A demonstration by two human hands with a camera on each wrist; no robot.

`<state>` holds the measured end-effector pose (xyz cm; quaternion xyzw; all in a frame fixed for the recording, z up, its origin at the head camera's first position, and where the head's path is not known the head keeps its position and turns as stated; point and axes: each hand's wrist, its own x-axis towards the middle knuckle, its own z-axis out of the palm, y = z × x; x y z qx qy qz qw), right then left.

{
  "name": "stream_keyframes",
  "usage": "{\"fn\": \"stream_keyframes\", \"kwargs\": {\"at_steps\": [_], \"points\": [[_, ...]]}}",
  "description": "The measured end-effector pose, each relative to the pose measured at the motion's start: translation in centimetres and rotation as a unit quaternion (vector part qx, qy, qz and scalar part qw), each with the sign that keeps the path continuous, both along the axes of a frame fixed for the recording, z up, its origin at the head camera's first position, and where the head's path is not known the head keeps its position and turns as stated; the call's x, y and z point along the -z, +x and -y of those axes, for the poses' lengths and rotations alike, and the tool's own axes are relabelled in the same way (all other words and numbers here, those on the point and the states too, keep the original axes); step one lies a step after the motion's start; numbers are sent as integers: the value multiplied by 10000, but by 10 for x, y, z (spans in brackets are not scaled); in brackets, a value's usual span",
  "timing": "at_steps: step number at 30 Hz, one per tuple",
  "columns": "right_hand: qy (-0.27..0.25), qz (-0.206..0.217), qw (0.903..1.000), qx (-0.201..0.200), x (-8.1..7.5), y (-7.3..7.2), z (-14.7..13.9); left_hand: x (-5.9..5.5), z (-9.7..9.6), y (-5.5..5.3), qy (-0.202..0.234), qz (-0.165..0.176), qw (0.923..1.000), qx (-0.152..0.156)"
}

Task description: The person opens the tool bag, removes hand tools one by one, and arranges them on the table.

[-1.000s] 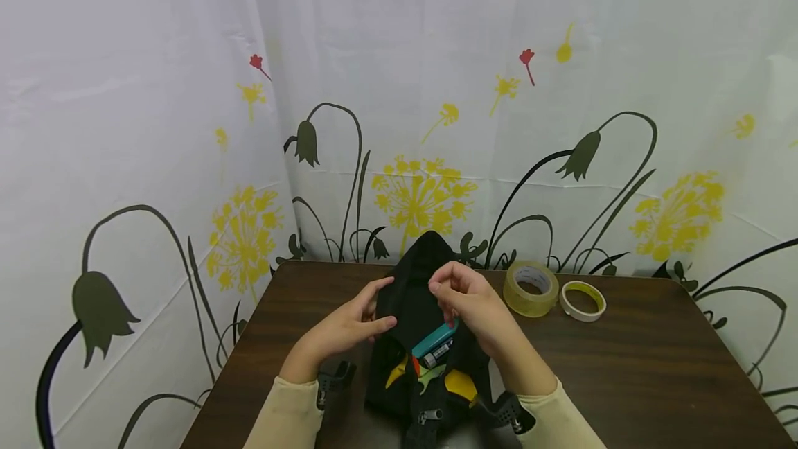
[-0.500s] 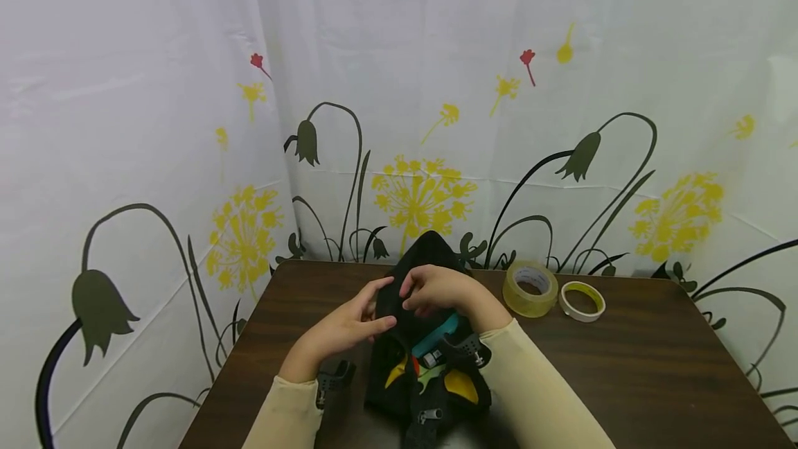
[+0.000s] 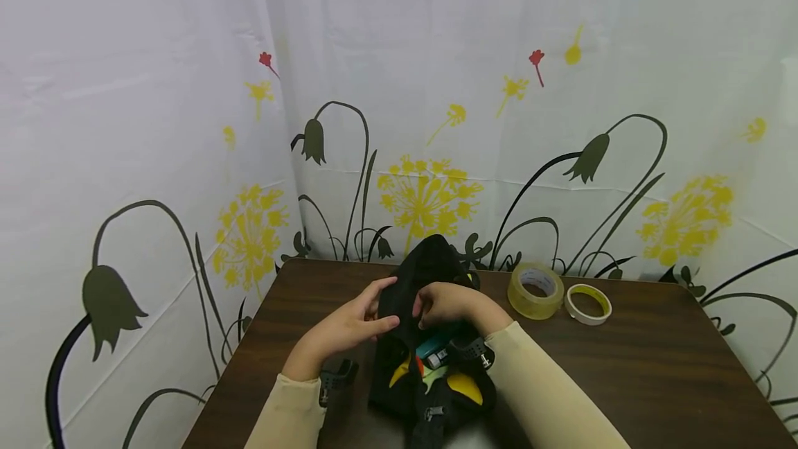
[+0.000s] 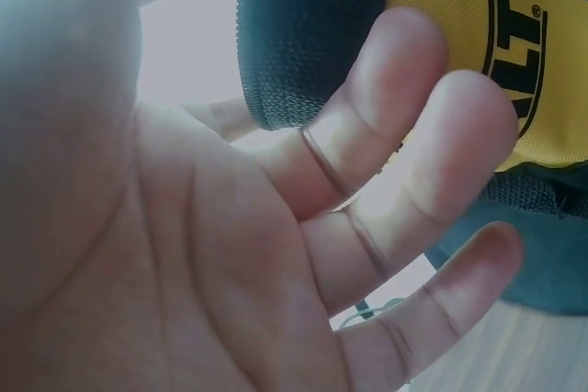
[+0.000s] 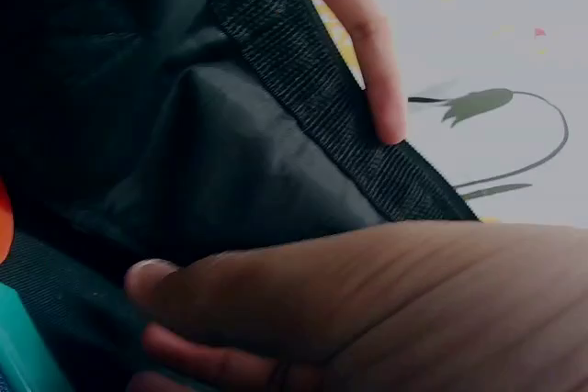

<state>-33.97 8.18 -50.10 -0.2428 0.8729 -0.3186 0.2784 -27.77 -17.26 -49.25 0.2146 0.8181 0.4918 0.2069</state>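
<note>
A black zippered bag (image 3: pixel 408 289) with yellow patches stands open on the table. In the left wrist view its outer yellow panel (image 4: pixel 459 6) bears partly visible black letters. My left hand (image 3: pixel 346 328) holds the bag's left rim, with fingers on the outside and one finger showing over the zipper edge in the right wrist view. Over the opening, my right hand (image 3: pixel 451 302) reaches down inside, fingers loosely bent and apart; nothing shows between them. Below it lie a teal object (image 3: pixel 431 345), a small dark tube with a white label (image 3: pixel 438 358) and a light green piece (image 3: pixel 431 378).
At the back right of the brown table (image 3: pixel 611 373) lie a wide roll of clear tape (image 3: pixel 520 300) and a narrower white roll of tape (image 3: pixel 580 315). A flower-printed white curtain (image 3: pixel 349 47) hangs behind the table. A zipper pull (image 3: pixel 434 412) sits at the bag's front.
My right hand has moved left and then lower into the bag's opening from above its right side. The left hand stays at the rim. The head view has shifted slightly.
</note>
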Motion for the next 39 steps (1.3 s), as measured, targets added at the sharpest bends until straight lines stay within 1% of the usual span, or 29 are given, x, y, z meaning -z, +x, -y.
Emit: {"fn": "stream_keyframes", "kwargs": {"at_steps": [4,7,11,14,16,21,23,26,32,33,35,39], "points": [[114,137,9997,-161,10,2,-1,-1,1,0,-28,-8,10000,-28],[378,136,9989,-253,15,5,0,-1,1,0,-34,-13,10000,-23],[771,96,9963,-363,20,8,1,2,1,0,-130,-84,9999,-43],[867,138,9952,-429,21,10,1,3,2,0,-164,-122,9998,-68],[1021,47,9937,-468,21,10,2,3,2,1,-152,-139,9998,-78],[1477,-236,9881,-349,21,10,3,1,2,0,-148,-131,9998,-77],[1509,-228,9879,-294,21,11,3,1,2,0,-153,-125,9998,-70],[1592,-255,9864,-331,22,11,3,2,2,1,-133,-100,9998,-64],[2191,-569,9727,-511,20,14,3,1,3,1,-107,-74,9998,-115],[2224,-608,9714,-563,19,15,3,1,4,1,-95,-62,9999,-123],[2162,-663,9724,-578,17,15,4,1,4,2,-77,-55,9999,-122],[1764,-836,9802,-320,13,16,5,1,4,1,-51,-53,9999,-98]]}}
